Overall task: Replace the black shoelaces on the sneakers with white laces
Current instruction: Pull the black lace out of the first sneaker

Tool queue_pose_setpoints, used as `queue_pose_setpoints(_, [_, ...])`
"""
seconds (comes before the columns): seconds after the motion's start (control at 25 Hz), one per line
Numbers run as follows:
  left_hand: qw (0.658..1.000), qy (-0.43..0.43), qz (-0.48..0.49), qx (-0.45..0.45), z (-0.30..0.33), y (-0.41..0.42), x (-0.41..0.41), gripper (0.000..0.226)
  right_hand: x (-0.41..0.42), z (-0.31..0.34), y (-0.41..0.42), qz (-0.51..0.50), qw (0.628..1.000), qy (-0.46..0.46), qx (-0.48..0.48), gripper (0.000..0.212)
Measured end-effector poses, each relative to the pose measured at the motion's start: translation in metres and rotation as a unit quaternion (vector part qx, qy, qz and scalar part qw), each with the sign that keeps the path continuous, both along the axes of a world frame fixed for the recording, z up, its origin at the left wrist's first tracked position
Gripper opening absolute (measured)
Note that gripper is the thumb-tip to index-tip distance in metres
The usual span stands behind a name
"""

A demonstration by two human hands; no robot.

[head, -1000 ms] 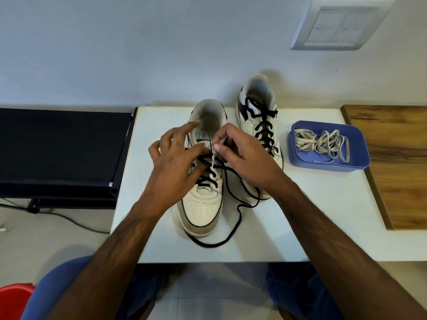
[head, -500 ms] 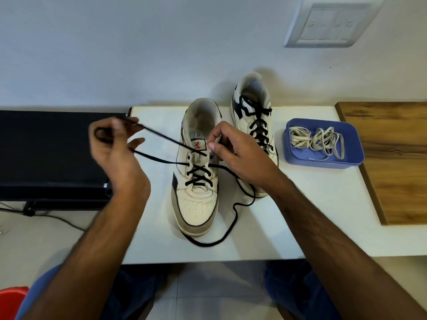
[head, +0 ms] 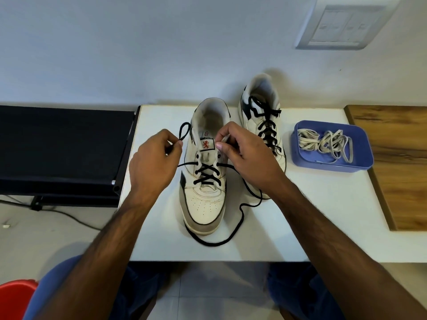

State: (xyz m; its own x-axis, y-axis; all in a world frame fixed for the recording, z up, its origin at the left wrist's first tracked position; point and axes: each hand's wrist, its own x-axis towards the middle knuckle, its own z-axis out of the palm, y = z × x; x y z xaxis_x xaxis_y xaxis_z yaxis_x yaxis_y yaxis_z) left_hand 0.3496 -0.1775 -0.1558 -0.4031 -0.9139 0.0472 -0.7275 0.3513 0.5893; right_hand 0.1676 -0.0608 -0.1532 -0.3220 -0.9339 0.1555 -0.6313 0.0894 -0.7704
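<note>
Black lace crosses the near sneaker on the white bench; left hand pinches its looped end; right hand pinches the eyelet flap; white laces fill the blue tray.

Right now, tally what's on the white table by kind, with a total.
White leather sneakers: 2, near one, far one
Black shoelaces: 2, half-unthreaded one, fully laced one
Blue plastic tray: 1
Bundle of white laces in the tray: 1; laces inside it can't be counted
Total: 6
</note>
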Motion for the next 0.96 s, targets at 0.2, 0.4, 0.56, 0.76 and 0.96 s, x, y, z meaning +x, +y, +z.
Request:
queue_pose_setpoints(0.2, [0.993, 0.002, -0.080, -0.083, -0.005, 0.000, -0.001, 0.041, 0.005, -0.005, -0.005, -0.065, 0.995, 0.079, -0.020, 0.009])
queue_pose_setpoints(0.4, [0.980, 0.024, -0.192, -0.047, -0.003, 0.015, -0.013, 0.043, 0.003, -0.001, -0.004, -0.009, 0.991, 0.131, -0.036, 0.019])
queue_pose_setpoints(0.56, [0.982, 0.030, -0.183, -0.024, -0.001, 0.016, -0.014, 0.040, 0.010, 0.002, 0.000, 0.000, 0.987, 0.159, 0.005, 0.017])
queue_pose_setpoints(0.76, [0.980, 0.101, -0.149, 0.083, 0.002, 0.012, -0.012, 0.037, 0.019, 0.005, -0.001, -0.013, 0.987, 0.146, 0.060, 0.025])
queue_pose_setpoints(0.96, [0.971, 0.136, -0.139, 0.138, 0.006, 0.007, -0.008, 0.038, 0.037, 0.002, -0.005, -0.028, 0.974, 0.198, 0.103, 0.026])
